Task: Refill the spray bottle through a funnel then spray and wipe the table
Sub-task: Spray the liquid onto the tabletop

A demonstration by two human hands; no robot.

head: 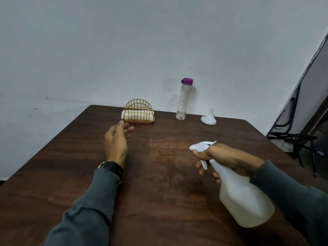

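Observation:
My right hand (224, 159) grips the neck of a white translucent spray bottle (243, 197), fingers on the trigger, nozzle aimed left over the dark wooden table (159, 201). The bottle is tilted and held above the table at the right. My left hand (116, 141) hovers with relaxed fingers just in front of a gold wire napkin holder (138, 113) that holds white napkins (136, 115). It holds nothing. A clear water bottle (183, 99) with a purple cap stands at the table's far edge. A white funnel (208, 117) lies upside down to its right.
A pale wall runs behind the table. At the far right a dark folded frame (294, 141) with black metal legs leans beside the table. A wet-looking sheen marks the table's middle (165, 150).

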